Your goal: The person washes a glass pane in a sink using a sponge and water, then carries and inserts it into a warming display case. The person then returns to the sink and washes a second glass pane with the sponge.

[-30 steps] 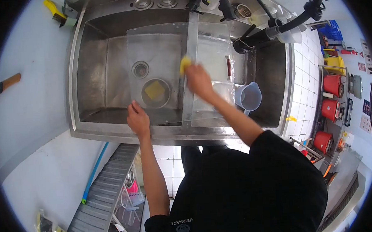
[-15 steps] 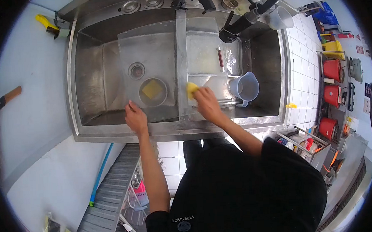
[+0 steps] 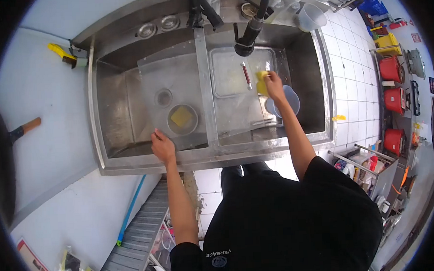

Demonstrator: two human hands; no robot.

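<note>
A see-through plastic sheet [image 3: 149, 90] lies over the sink's centre divider, reaching over both basins. My left hand [image 3: 163, 146] is closed on its near left edge. In my right hand [image 3: 275, 87] is a yellow sponge [image 3: 261, 83], raised over the right basin beside a bluish clear jug [image 3: 293, 102], which my wrist partly covers. A round bowl [image 3: 193, 129] with another yellow sponge [image 3: 181, 116] inside is in the left basin; whether it sits under the sheet I cannot tell. A clear rectangular tray [image 3: 215, 68] and a slim dark-red-handled tool [image 3: 246, 76] are in the right basin.
The black tap [image 3: 246, 46] hangs over the right basin. Pump bottles [image 3: 296, 2] and a clear container [image 3: 312, 17] line the back ledge, with two metal drain strainers [image 3: 170, 22] at left. A yellow brush [image 3: 62, 52] hangs on the left wall.
My right hand has moved right and away from me with the sponge, from near the divider to above the jug. My left hand stays at the sheet's edge. The camera view has shifted slightly.
</note>
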